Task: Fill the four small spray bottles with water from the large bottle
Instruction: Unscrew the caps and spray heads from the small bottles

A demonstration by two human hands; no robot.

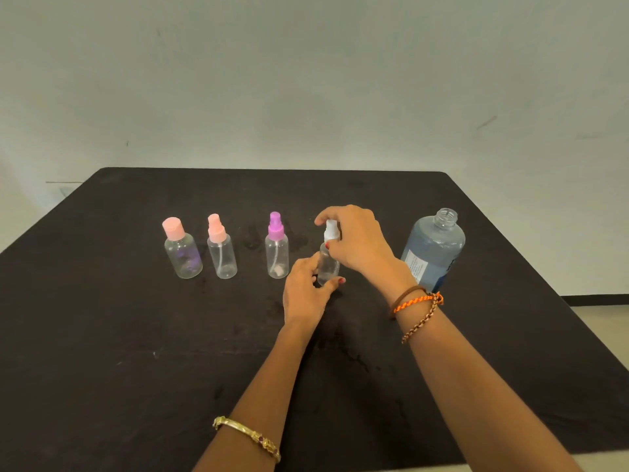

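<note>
On the black bench [136, 335] stand three clear, empty-looking small bottles. The left hand [303, 294] grasps the white-capped spray bottle [328, 264]; the right hand [357, 243] grips its cap. The uncapped large bottle [434, 248] holds bluish water.

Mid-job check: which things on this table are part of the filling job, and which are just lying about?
Job:
large bottle, uncapped
white-topped spray bottle, gripped by left hand and right hand
purple-topped spray bottle
pink-topped spray bottle
pink-capped bottle

Lying about:
nothing besides the black table
</note>
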